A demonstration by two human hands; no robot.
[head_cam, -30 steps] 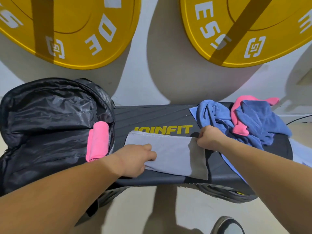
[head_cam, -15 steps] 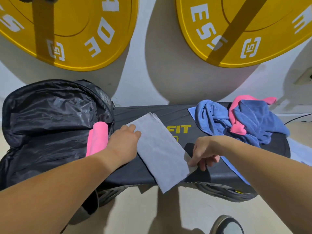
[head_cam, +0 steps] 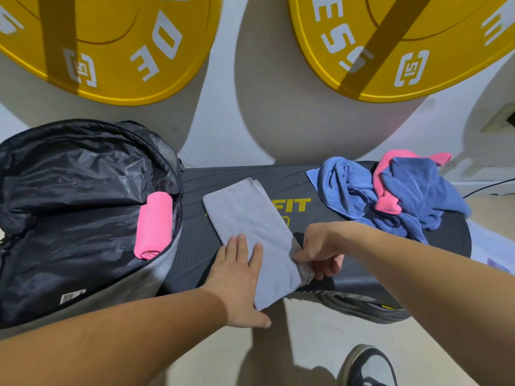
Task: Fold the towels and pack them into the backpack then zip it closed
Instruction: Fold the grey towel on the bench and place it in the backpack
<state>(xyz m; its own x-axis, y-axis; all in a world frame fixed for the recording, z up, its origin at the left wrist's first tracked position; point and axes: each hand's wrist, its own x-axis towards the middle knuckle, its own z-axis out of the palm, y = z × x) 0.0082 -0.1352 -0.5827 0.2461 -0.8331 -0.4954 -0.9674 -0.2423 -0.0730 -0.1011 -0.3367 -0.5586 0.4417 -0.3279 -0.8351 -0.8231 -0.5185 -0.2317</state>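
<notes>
Pressing flat, the left grip [head_cam: 239,274] is spread wide, fingers straight and side by side on the near left edge of the grey towel [head_cam: 250,218], with the thumb reaching out past the front of the surface [head_cam: 195,246]. Over on the other side, the right grip [head_cam: 320,252] is narrow, thumb and fingers curled in and pinching the grey towel's right edge close to its near end.

That grey towel is folded into a long strip and lies at a slant across the middle of the dark surface. Its far end points toward the wall, its near corner hangs off the front edge, and it covers part of the yellow lettering, so only "FIT" reads.

Look left: the backpack [head_cam: 69,190] lies wide open on the end of the surface with its black lining showing. A rolled pink towel [head_cam: 154,225] is tucked inside against its right rim.

Look right: crumpled blue towels [head_cam: 348,190] sit in a heap, well apart from the grey one, with a loose pink towel [head_cam: 386,185] tangled among them.

Two big yellow weight plates [head_cam: 111,37] lean on the wall behind, and a shoe [head_cam: 370,366] shows on the floor below.
</notes>
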